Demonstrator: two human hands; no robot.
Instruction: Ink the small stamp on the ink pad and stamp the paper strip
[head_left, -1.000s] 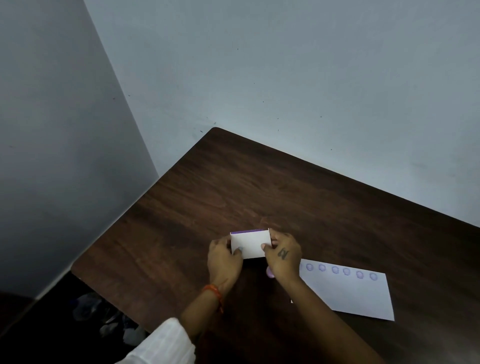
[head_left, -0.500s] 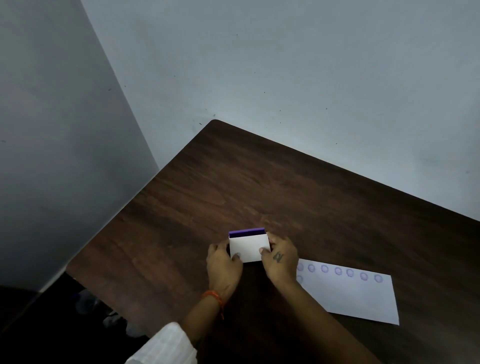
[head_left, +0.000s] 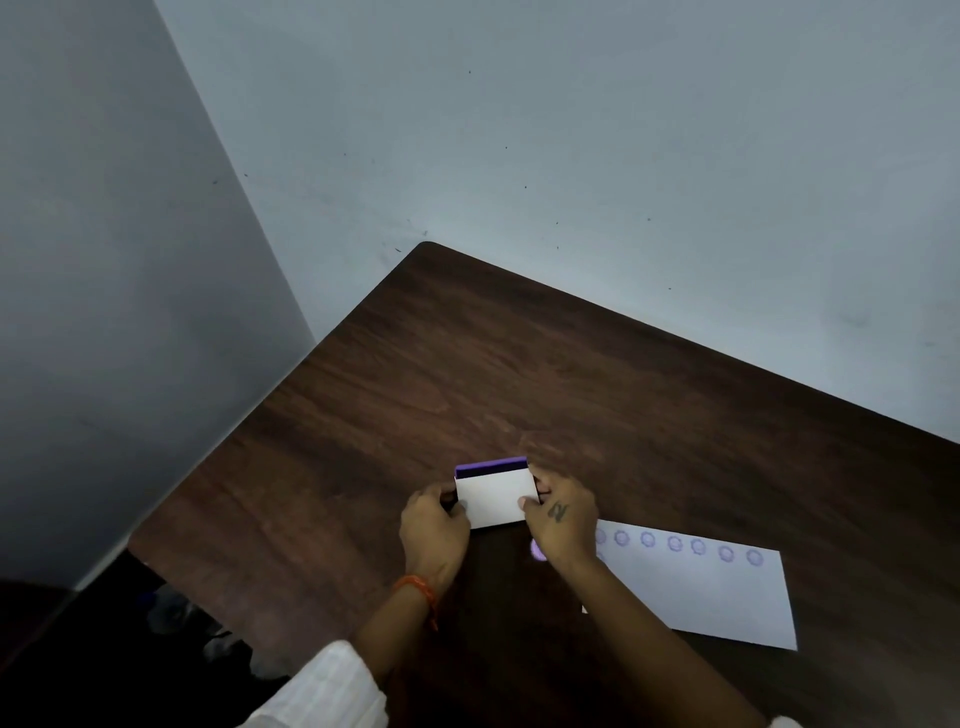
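The ink pad is a small box with a white lid and a purple edge along its far side, resting on the dark wooden table. My left hand grips its left end and my right hand grips its right end. A small pale purple stamp peeks out under my right palm; whether the hand holds it is unclear. The white paper strip lies to the right of my right hand, with a row of several purple round prints along its far edge.
Grey walls meet at the table's far left corner. The table's left edge drops to a dark floor with dim objects below. An orange thread band circles my left wrist.
The purple edge of the ink pad shows more widely now than a second ago, as the white lid has shifted toward me. Both hands stay on the box.
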